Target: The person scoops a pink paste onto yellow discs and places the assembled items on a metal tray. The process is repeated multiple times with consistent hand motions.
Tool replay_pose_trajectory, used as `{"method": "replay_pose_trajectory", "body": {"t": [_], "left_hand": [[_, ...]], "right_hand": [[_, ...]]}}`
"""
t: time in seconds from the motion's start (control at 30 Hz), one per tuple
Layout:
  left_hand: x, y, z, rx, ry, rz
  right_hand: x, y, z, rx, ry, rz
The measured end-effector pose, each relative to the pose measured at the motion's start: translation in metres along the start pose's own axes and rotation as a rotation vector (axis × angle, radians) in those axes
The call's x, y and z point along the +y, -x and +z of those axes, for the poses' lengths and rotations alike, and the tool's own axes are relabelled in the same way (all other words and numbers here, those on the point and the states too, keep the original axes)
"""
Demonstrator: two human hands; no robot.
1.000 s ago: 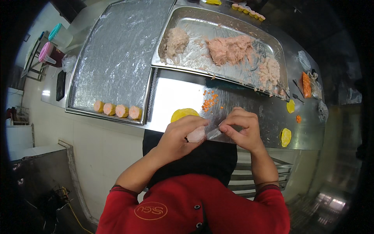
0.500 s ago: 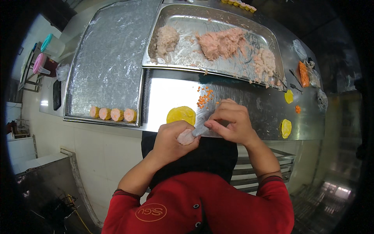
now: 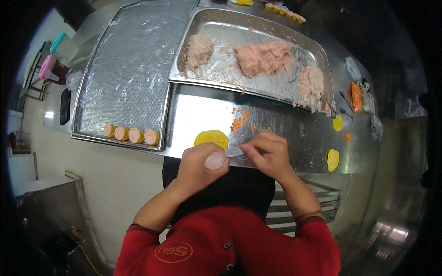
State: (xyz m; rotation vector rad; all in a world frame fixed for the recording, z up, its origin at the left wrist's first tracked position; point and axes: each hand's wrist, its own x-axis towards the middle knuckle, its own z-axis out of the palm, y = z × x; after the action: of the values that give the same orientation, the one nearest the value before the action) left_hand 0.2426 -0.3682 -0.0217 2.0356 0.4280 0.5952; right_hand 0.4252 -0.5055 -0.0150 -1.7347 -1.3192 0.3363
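My left hand is wrapped round a dumpling, its pale pink minced filling showing at the top of the fist; the wrapper is hidden. Between finger and thumb, my right hand grips a flat metal spatula, whose blade reaches the left hand beside the filling. Just beyond the left hand lies a round yellow wrapper on the steel table. Orange diced bits, probably carrot, are scattered past it. Four-sided tray work stands left: several finished yellow dumplings sit in a row.
The dumplings rest on a film-covered mesh tray. Beyond my hands, a deep steel pan holds mounds of pink mince. Single yellow wrappers, a bag of orange bits and utensils lie at the right. More dumplings stand at the far edge.
The spatula and right hand have come slightly lower and nearer the left hand's filling. The view has shifted a little, bringing more of the far table edge into sight. Both grips remain.
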Motion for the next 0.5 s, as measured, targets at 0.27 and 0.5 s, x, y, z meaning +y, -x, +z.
{"method": "replay_pose_trajectory", "body": {"t": [0.27,0.5], "left_hand": [[-0.022,0.002,-0.012,-0.006,0.046,0.109],[-0.022,0.009,-0.013,-0.069,0.175,-0.203]], "right_hand": [[0.049,0.015,-0.019,0.226,0.211,0.342],[0.069,0.006,-0.007,0.214,0.338,0.247]]}}
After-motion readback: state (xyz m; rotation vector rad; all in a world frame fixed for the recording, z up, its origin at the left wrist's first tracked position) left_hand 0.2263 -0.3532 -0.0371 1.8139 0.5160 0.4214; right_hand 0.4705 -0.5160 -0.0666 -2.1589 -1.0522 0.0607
